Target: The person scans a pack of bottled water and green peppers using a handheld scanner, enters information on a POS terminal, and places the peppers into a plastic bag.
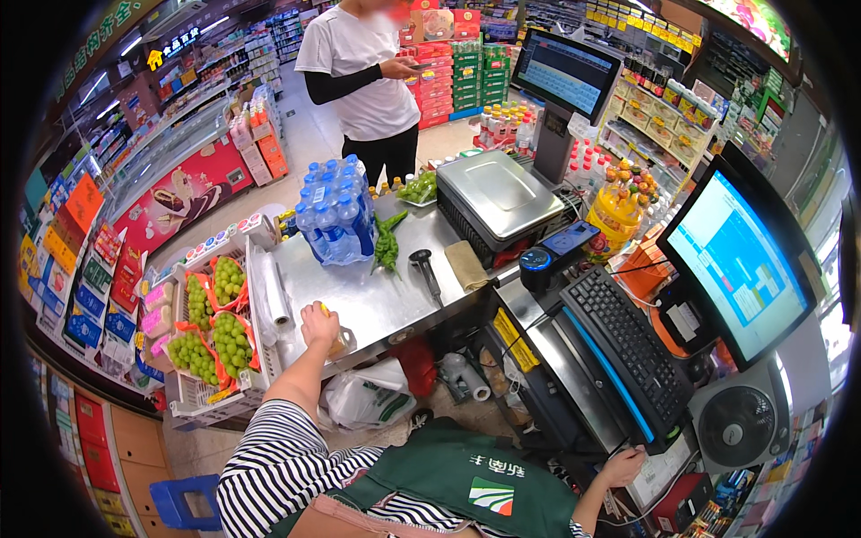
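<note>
My left hand [320,324] curls over a small clear item with a yellow part [344,343], mostly hidden, on the steel counter [410,302]. Beside it stands a roll of clear plastic bags [272,289]. Farther up the counter are a shrink-wrapped pack of blue-capped water bottles [336,212], green peppers [388,243], a handheld barcode scanner [426,276] and a folded brown cloth [466,266]. Below the front end of a black keyboard [629,343], my right hand [624,467] has its fingers bent near a thin dark item; its grip is unclear.
A crate of bagged green grapes [218,323] borders the counter's left end. A scale [499,195], customer display [567,70], monitor [740,269] and fan [736,427] crowd the right. Across the counter a person [366,81] holds a phone. White plastic bags [370,397] hang below.
</note>
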`<state>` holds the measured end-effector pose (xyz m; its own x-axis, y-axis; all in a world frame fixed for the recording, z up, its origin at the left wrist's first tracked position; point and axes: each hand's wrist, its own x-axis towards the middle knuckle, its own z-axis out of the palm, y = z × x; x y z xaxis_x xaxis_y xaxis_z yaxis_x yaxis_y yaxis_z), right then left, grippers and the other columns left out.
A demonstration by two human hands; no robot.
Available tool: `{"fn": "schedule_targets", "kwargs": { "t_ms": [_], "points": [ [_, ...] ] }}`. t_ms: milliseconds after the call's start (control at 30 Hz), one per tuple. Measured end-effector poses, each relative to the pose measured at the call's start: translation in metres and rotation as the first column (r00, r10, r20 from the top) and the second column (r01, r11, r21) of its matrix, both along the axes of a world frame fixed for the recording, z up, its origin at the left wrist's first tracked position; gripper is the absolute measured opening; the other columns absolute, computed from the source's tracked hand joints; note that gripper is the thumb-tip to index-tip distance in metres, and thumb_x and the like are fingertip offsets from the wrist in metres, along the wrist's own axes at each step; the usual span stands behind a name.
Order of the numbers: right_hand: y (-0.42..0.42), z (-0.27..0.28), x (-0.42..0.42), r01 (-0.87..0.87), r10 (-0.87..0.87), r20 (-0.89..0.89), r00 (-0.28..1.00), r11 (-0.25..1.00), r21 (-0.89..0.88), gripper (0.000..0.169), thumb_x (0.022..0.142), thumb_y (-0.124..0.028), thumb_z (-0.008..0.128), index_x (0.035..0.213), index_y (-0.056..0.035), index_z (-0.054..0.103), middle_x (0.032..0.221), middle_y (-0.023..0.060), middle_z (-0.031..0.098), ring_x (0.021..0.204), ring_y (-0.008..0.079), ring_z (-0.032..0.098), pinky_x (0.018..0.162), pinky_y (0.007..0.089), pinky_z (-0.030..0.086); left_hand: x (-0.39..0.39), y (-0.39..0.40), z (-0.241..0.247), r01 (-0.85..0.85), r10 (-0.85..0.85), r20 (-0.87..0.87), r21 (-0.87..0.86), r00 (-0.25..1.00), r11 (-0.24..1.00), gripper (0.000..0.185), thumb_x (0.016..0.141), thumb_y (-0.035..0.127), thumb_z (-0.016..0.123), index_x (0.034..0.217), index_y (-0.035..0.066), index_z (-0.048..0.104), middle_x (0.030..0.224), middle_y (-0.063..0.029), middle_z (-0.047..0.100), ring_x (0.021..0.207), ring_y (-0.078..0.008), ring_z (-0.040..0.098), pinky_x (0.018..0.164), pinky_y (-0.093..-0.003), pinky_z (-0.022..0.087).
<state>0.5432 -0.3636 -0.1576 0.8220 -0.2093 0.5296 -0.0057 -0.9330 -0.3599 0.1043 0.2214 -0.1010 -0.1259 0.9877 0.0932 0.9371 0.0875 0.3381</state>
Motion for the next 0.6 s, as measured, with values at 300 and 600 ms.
{"fn": "schedule_targets", "kwargs": {
  "t_ms": [300,600],
  "points": [
    [0.0055,0.0091,-0.0033,0.025,-0.025,-0.043,0.999,1.0,0.017,0.03,0.091,-0.024,0.045,0.101,-0.0047,0.066,0.101,0.0145,0.067,0.09,0.0358,0.061,0.076,0.0446,0.047,-0.0015,0.0022,-0.0044,-0.003,0.003,-0.007,-0.001,1.0,1.0,0.037,0.081,0.028,0.053,0.112,0.008,0.054,0.119,-0.0108,0.051,0.123,-0.0267,0.04,0.096,-0.0446,0.041],
    [0.0035,0.0043,-0.0017,0.016,-0.016,-0.026,1.0,1.0,0.01,0.03,0.092,-0.022,0.044,0.102,-0.0048,0.066,0.101,0.0137,0.067,0.091,0.0352,0.061,0.077,0.0442,0.047,-0.0006,0.001,-0.0012,-0.003,0.003,-0.018,-0.012,1.0,1.0,0.037,0.081,0.028,0.053,0.112,0.008,0.055,0.119,-0.0106,0.051,0.123,-0.0263,0.039,0.096,-0.0448,0.041]
  ]
}}
